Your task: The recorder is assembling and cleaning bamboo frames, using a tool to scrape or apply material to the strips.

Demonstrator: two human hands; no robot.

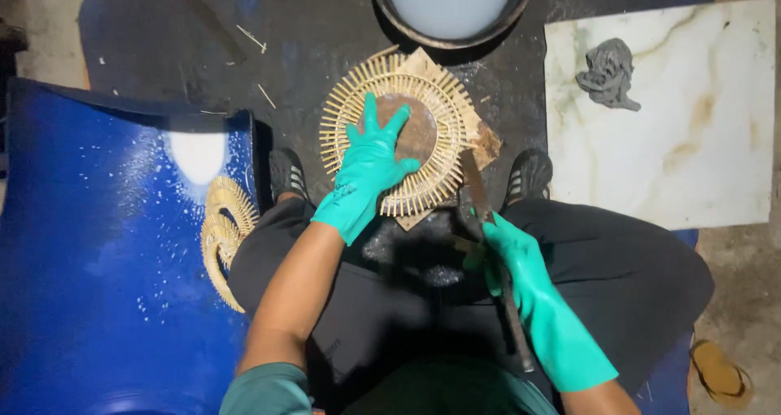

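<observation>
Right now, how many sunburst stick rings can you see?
2 clearly: one flat on the floor under the left hand, sunburst ring; one leaning on the blue sheet, stacked rings, possibly hiding more.

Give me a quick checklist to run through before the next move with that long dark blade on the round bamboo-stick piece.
1. Left hand in a green glove pressing flat on the round sunburst piece of bamboo sticks: ok.
2. Right hand gripping the long dark blade: ok.
3. Blade tip at the piece's edge, apart from the left fingers: ok.
4. Black shoes lie close to the blade: not ok.
5. Blade sharpness: cannot tell.
</observation>
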